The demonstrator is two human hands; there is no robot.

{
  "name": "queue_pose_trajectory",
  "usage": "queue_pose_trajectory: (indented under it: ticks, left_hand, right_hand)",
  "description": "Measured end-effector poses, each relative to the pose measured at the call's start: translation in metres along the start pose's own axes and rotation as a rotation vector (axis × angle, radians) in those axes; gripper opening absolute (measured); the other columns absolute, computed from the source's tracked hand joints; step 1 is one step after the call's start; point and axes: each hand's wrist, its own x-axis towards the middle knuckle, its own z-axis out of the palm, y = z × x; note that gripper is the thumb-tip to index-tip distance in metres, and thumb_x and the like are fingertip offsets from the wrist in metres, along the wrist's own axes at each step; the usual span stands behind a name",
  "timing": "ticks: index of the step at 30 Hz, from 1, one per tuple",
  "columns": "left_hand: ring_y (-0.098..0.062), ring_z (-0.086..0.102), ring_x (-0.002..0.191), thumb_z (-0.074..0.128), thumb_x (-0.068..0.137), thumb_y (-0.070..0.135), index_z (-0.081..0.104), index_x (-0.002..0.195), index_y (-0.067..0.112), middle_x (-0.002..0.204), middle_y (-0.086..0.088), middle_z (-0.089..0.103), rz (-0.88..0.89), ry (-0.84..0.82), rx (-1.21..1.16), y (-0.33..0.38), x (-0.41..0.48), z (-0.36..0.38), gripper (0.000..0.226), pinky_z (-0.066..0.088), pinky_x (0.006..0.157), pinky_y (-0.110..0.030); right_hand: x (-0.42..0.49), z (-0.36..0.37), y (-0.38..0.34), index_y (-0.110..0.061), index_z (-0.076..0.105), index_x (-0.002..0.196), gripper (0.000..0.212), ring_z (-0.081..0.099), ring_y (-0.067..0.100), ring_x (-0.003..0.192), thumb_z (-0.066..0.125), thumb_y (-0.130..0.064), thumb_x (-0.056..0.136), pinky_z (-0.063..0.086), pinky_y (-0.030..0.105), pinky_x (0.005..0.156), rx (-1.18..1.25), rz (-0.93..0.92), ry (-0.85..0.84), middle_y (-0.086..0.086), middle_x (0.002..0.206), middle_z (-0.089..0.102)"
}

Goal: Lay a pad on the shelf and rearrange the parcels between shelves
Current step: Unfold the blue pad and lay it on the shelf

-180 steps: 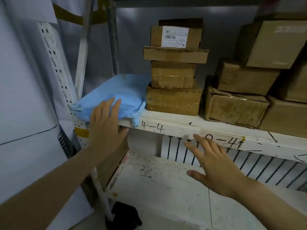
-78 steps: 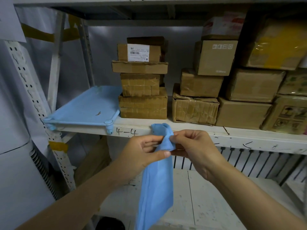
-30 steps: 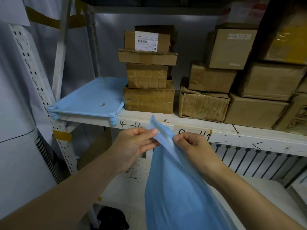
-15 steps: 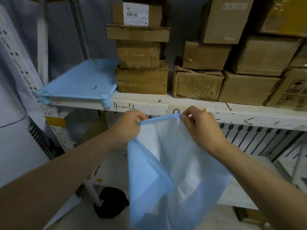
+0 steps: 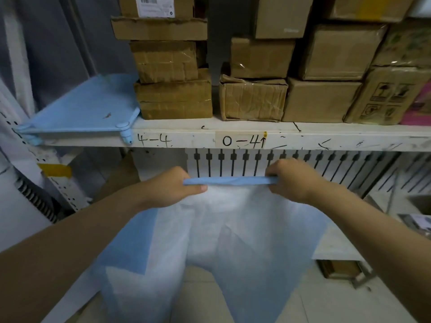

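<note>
A thin blue-and-white pad (image 5: 224,241) hangs unfolded in front of me, its top edge stretched level between my hands. My left hand (image 5: 171,186) pinches the left end of that edge and my right hand (image 5: 291,179) pinches the right end. Both hands sit just below the white shelf (image 5: 256,134) marked "4-4" and "0-4". Another blue pad (image 5: 84,110) lies flat on that shelf's left end. Brown cardboard parcels (image 5: 173,99) are stacked beside it, with more parcels (image 5: 253,100) filling the shelf to the right.
A perforated white upright (image 5: 63,183) with yellow tape stands at the left. The lower shelf (image 5: 333,245) shows to the right of the pad, with a slotted white back panel (image 5: 233,162) behind my hands. Floor tiles lie below.
The pad has opened out from a folded strip into a wide sheet. My hands moved apart along its top edge and lowered below the shelf front.
</note>
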Motion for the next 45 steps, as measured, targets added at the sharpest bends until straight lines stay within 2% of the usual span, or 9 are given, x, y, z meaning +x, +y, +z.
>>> queue_pose_trajectory:
  ticks: [6,11,15,19,22,30,36,42,45]
  left_hand:
    - [-0.031,0.072,0.088,0.063,0.094,0.043,0.073,0.105,0.005,0.095,-0.013,0.076,-0.218,0.069,-0.343,0.010,-0.001,0.007,0.041,0.057,0.085,-0.040]
    - [-0.024,0.074,0.071,0.060,0.096,0.037,0.071,0.104,0.011,0.081,-0.009,0.078,-0.320,0.092,-0.771,0.001,-0.004,0.003,0.029,0.058,0.057,-0.029]
    - [-0.028,0.070,0.102,0.062,0.091,0.048,0.070,0.120,0.014,0.113,-0.013,0.075,-0.321,0.133,-0.881,-0.024,-0.009,-0.003,0.045,0.054,0.076,-0.038]
    - [-0.019,0.074,0.086,0.054,0.097,0.047,0.067,0.125,0.016,0.106,-0.009,0.076,-0.286,0.212,-0.944,-0.037,-0.018,0.000,0.044,0.059,0.062,-0.029]
    - [-0.014,0.076,0.078,0.050,0.099,0.046,0.065,0.129,0.017,0.097,-0.004,0.078,-0.240,0.251,-1.005,-0.041,-0.024,0.001,0.044,0.059,0.055,-0.026]
    - [-0.018,0.073,0.093,0.051,0.097,0.050,0.070,0.123,0.021,0.108,-0.004,0.076,-0.200,0.339,-1.084,-0.060,-0.054,-0.020,0.043,0.063,0.069,-0.034]
    - [-0.018,0.074,0.081,0.047,0.099,0.050,0.078,0.101,0.023,0.092,-0.001,0.078,-0.307,0.434,-1.080,-0.100,-0.076,-0.037,0.040,0.060,0.064,-0.031]
    - [-0.022,0.069,0.075,0.051,0.102,0.034,0.067,0.099,0.022,0.077,-0.002,0.077,-0.498,0.510,-1.040,-0.149,-0.095,-0.037,0.020,0.053,0.065,-0.039]
    - [-0.023,0.063,0.088,0.050,0.103,0.034,0.066,0.108,0.015,0.099,-0.007,0.071,-0.568,0.463,-1.084,-0.154,-0.091,-0.023,0.025,0.049,0.077,-0.038]
  right_hand:
    - [-0.007,0.050,0.011,-0.023,0.035,0.153,0.066,0.037,0.031,0.135,0.063,-0.032,0.094,0.027,0.041,0.110,0.001,0.164,0.291,0.007,0.145,0.045]
    - [-0.028,0.094,0.009,-0.018,0.031,0.155,0.085,0.035,0.034,0.138,0.074,-0.043,0.086,0.027,0.046,0.113,0.307,0.374,0.381,0.012,0.149,0.041]
    - [-0.041,0.130,0.007,-0.016,0.031,0.153,0.089,0.037,0.033,0.137,0.072,-0.054,0.084,0.032,0.045,0.111,0.596,0.546,0.112,0.011,0.151,0.040]
    - [-0.051,0.164,-0.008,-0.009,0.043,0.146,0.085,0.051,0.028,0.128,0.070,-0.059,0.084,0.042,0.036,0.101,1.140,0.581,-0.299,0.010,0.145,0.048]
    - [-0.047,0.189,-0.030,-0.009,0.047,0.145,0.087,0.060,0.025,0.114,0.055,-0.072,0.086,0.044,0.038,0.100,1.163,0.588,-0.494,0.007,0.132,0.057]
    - [-0.038,0.238,-0.083,-0.017,0.068,0.129,0.062,0.067,0.032,0.118,0.074,-0.057,0.083,0.043,0.048,0.112,1.901,0.554,-0.819,0.012,0.126,0.071]
    - [-0.008,0.214,-0.099,0.000,0.063,0.129,0.039,0.066,0.037,0.114,0.069,-0.014,0.093,0.051,0.047,0.103,1.951,0.519,-0.592,0.018,0.126,0.068]
    - [0.024,0.155,-0.041,-0.001,0.065,0.115,0.028,0.065,0.029,0.107,0.057,-0.023,0.101,0.052,0.040,0.096,1.916,0.471,-0.011,0.016,0.120,0.067]
    - [0.020,0.142,-0.030,-0.004,0.067,0.123,0.045,0.070,0.023,0.109,0.060,-0.039,0.096,0.053,0.037,0.095,1.808,0.325,-0.040,0.010,0.120,0.073]
